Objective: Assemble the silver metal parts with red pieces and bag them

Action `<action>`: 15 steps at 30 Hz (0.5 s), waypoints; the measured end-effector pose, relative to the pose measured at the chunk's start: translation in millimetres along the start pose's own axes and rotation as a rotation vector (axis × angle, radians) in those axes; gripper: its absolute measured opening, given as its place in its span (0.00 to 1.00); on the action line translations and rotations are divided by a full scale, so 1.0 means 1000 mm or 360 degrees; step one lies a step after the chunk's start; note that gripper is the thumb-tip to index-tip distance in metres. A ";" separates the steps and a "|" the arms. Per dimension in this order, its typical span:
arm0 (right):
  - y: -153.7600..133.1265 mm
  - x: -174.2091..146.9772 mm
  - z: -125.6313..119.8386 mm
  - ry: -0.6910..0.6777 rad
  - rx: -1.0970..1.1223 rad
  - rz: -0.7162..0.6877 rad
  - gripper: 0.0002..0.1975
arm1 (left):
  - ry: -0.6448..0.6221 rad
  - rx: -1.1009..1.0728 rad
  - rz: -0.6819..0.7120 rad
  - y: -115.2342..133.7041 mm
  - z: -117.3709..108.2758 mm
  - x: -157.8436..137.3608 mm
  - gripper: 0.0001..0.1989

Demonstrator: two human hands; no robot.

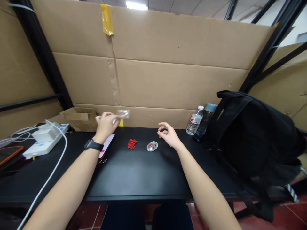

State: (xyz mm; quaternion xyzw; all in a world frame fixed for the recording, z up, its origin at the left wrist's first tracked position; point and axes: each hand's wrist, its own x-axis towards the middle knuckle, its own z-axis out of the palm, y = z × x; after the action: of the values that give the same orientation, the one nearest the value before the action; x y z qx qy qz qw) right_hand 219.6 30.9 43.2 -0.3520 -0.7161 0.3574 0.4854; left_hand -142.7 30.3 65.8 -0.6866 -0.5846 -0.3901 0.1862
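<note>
A ceiling light glares white, the desk gleams softly, picture edges stretch

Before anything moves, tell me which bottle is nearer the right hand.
The clear bottle with the white cap; the other bottle, with a blue lid, stands farther right, beside the backpack.

Worn on the head, the one camera looks forward and down over the tabletop, near enough to take in the left hand and right hand. It faces a cardboard wall at twelve o'clock, with the floor at six o'clock.
</note>
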 end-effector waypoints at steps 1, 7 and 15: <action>0.000 0.000 0.000 -0.0006 -0.0007 0.0004 0.22 | 0.0049 0.0038 -0.0126 -0.020 -0.002 0.002 0.13; 0.000 -0.002 0.002 -0.0048 -0.0045 -0.0009 0.21 | -0.0177 0.0165 -0.0492 -0.094 0.010 -0.007 0.17; 0.004 -0.001 -0.001 -0.0115 -0.0184 0.0018 0.19 | -0.0601 0.0278 -0.0465 -0.107 0.027 -0.017 0.25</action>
State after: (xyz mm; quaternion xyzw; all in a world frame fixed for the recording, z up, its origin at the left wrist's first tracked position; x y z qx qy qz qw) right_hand 221.3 32.1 38.9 -0.3703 -0.7506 0.3305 0.4362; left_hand -235.7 64.5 15.2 -0.6368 -0.7335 -0.2257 0.0740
